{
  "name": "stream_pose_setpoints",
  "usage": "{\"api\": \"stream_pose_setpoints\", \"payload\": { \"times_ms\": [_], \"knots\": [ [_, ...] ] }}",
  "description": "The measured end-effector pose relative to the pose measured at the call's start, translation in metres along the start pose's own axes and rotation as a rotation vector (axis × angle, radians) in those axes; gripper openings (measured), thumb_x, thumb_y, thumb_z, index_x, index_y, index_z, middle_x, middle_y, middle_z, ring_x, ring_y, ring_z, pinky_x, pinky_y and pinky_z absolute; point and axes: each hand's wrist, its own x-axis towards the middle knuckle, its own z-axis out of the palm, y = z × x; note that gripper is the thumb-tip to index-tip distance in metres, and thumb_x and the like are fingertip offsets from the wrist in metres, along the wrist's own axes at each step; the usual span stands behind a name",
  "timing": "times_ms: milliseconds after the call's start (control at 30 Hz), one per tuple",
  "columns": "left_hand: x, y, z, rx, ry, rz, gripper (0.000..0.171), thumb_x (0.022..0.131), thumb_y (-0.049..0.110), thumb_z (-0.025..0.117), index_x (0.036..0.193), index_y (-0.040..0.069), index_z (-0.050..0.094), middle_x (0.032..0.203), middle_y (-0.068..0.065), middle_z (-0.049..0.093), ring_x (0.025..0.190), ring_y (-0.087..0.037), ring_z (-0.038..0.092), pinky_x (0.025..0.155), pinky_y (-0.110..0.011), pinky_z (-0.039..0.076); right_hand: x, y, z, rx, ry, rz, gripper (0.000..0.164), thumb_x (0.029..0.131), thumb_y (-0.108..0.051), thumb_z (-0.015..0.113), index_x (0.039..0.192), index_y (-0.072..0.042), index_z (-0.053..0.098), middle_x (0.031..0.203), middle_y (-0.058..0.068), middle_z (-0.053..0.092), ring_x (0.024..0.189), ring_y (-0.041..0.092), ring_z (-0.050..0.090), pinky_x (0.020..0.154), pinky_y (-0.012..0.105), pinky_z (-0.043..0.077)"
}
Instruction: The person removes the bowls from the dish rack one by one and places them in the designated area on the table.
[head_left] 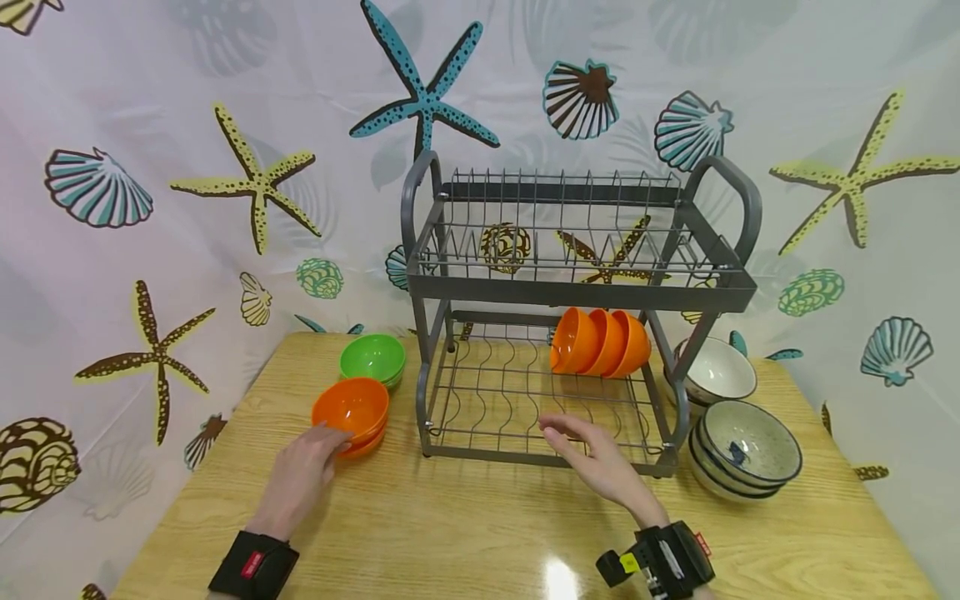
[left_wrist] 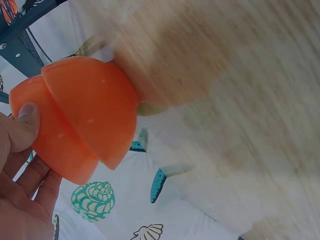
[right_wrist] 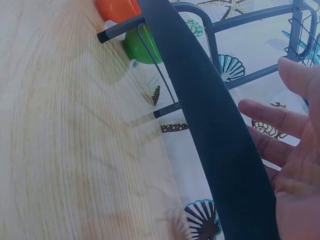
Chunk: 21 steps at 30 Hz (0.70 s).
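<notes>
My left hand (head_left: 300,471) pinches the upper orange bowl (head_left: 347,407) of a small stack at the left of the table. Its thumb lies against the outer wall of that bowl, with the fingers over the rim side in the left wrist view. Beneath it the lower orange bowl (left_wrist: 97,107) is nested, partly covered. My right hand (head_left: 596,462) holds nothing, its fingers relaxed, just before the front bar of the dark two-tier dish rack (head_left: 581,293). Several orange bowls (head_left: 576,342) stand tilted on edge in a row at the right of the rack's lower tier.
Green bowls (head_left: 372,357) are stacked behind the orange stack, left of the rack. On the right stand a white bowl (head_left: 722,371) and a stack of patterned bowls (head_left: 753,442), close beside the rack's leg. A cloth with starfish and shells (head_left: 255,187) hangs behind the wooden table (head_left: 457,533).
</notes>
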Motion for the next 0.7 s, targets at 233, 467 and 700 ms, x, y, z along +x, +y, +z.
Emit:
{"api": "stream_pose_setpoints", "payload": {
  "times_ms": [233,467,700],
  "knots": [
    [-0.0013,-0.0030,0.0052,0.009,-0.034,-0.034,0.015,0.085,-0.001,0.075,0.099,0.006,0.076,0.098,-0.010,0.077,0.099,-0.034,0.072,0.079,-0.054,0.061,0.0001,-0.0004,-0.0002,-0.005,0.000,0.003,0.041,0.106,-0.029,0.051,0.137,-0.003,0.060,0.131,0.014,0.068,0.120,0.033,0.064,0.104,0.060,0.049],
    [-0.0037,-0.0041,0.0058,0.010,-0.071,-0.072,0.016,0.086,-0.001,0.075,0.101,0.006,0.077,0.100,-0.010,0.077,0.100,-0.034,0.072,0.079,-0.054,0.061,0.0000,-0.0016,0.0004,-0.005,0.000,0.014,0.041,0.106,-0.029,0.051,0.136,-0.004,0.060,0.130,0.014,0.068,0.121,0.035,0.063,0.104,0.062,0.048],
    [-0.0054,-0.0047,0.0070,0.023,-0.090,-0.084,0.014,0.089,0.002,0.072,0.101,0.008,0.077,0.102,-0.011,0.077,0.105,-0.036,0.071,0.082,-0.057,0.060,-0.0004,-0.0035,0.0003,-0.001,0.001,0.024,0.041,0.105,-0.030,0.052,0.136,-0.004,0.061,0.130,0.012,0.069,0.123,0.035,0.062,0.105,0.063,0.047]
  ]
}}
